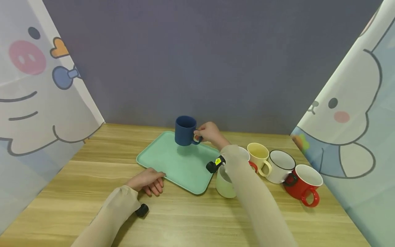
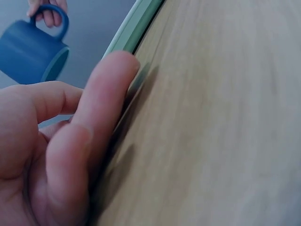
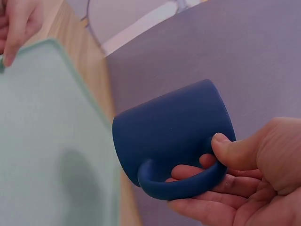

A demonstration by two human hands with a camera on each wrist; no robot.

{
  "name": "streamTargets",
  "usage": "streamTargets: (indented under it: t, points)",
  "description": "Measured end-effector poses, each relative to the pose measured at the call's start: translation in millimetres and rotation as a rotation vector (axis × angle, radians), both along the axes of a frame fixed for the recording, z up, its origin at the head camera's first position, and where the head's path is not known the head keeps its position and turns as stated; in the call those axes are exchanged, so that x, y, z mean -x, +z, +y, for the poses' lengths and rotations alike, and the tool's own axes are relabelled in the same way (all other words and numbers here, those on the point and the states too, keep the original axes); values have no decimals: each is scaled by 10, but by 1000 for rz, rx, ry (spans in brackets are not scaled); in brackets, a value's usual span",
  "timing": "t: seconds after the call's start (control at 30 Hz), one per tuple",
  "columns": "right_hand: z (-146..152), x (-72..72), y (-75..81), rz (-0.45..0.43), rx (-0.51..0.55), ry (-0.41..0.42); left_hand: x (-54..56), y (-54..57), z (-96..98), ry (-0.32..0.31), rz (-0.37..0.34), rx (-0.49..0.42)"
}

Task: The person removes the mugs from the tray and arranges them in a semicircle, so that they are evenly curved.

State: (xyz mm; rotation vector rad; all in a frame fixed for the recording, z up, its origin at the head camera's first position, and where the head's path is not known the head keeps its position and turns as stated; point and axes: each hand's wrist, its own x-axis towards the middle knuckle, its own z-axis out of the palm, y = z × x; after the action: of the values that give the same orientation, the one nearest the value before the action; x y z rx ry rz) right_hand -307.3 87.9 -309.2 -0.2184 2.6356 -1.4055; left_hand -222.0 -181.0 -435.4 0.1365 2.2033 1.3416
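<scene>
My right hand [image 1: 210,133] grips the handle of a dark blue mug [image 1: 184,132]. The mug is upright above the far part of a mint green tray [image 1: 185,168], and its shadow falls on the tray. In the right wrist view, thumb and fingers [image 3: 225,150] close round the mug's handle. At the tray's near left edge, my left hand [image 1: 147,181] touches the rim with a thumb, its other fingers loosely bent by the table. The left wrist view has those fingers [image 2: 103,89] beside the tray's edge; whether they press on it cannot be told.
Right of the tray stand several mugs: a pale green mug [image 1: 224,185], a white mug with red handle [image 1: 244,153], a yellow mug [image 1: 257,154], a white mug with black rim [image 1: 279,168] and a red mug [image 1: 297,188]. My right forearm partly covers two. A grey wall [image 1: 197,61] rises behind.
</scene>
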Motion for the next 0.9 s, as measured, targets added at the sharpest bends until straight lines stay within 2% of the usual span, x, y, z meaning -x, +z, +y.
streamTargets:
  t: [0.2,0.43,0.63,0.9]
  points:
    - [190,-168,202,53,74,43,-17,2,-1,6,2,3]
    - [504,-367,428,128,92,31,-20,-9,15,12,4,4]
    - [837,-505,489,171,76,2,-17,-21,18,14,-3,0]
    - [1161,-685,472,208,47,-83,-7,8,20,23,5,16]
